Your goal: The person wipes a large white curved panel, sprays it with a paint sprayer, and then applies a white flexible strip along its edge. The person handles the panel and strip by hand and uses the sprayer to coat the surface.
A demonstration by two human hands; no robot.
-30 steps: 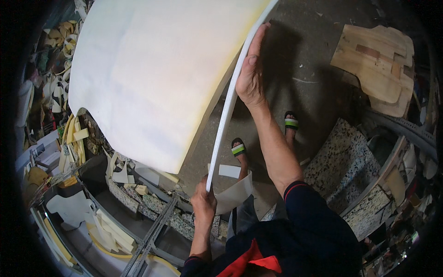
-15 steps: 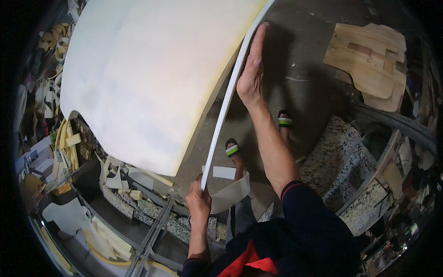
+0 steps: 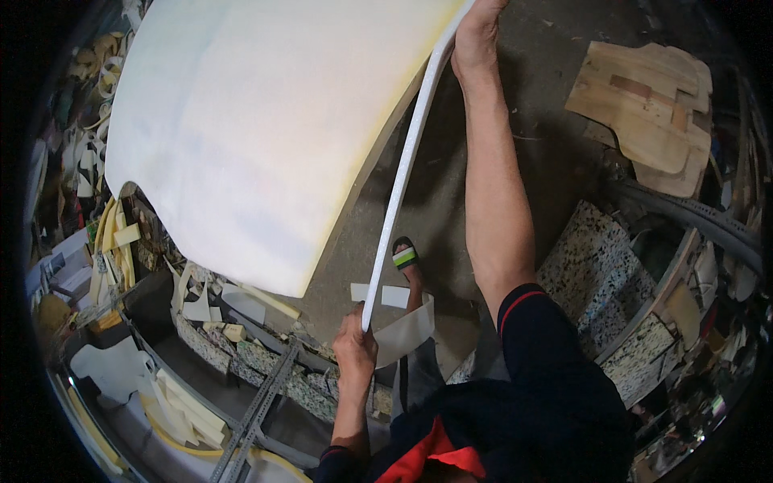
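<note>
A long white sheet (image 3: 400, 179), thin and seen nearly edge-on, runs from near my body up to the top of the view. My left hand (image 3: 355, 350) is closed around its near end. Farther up, my right hand (image 3: 477, 39) lies against the right side of the sheet, arm stretched out; the picture's upper edge cuts off its fingers. Just left of the sheet is a large pale block with yellowish edges (image 3: 233, 153), which looks like foam. A dark gap separates the block's near part from the sheet.
Wooden templates (image 3: 644, 109) lie at the far right, above speckled foam pieces (image 3: 597, 270). At lower left, a metal rack (image 3: 262, 410) holds foam offcuts (image 3: 189, 410). More scraps (image 3: 117, 241) crowd the left side. My sandalled foot (image 3: 405, 253) stands on the grey floor (image 3: 439, 201).
My right hand has slid farther up along the sheet, its arm straightening. The sheet's near end and my left hand have shifted slightly right. My right arm now covers one foot.
</note>
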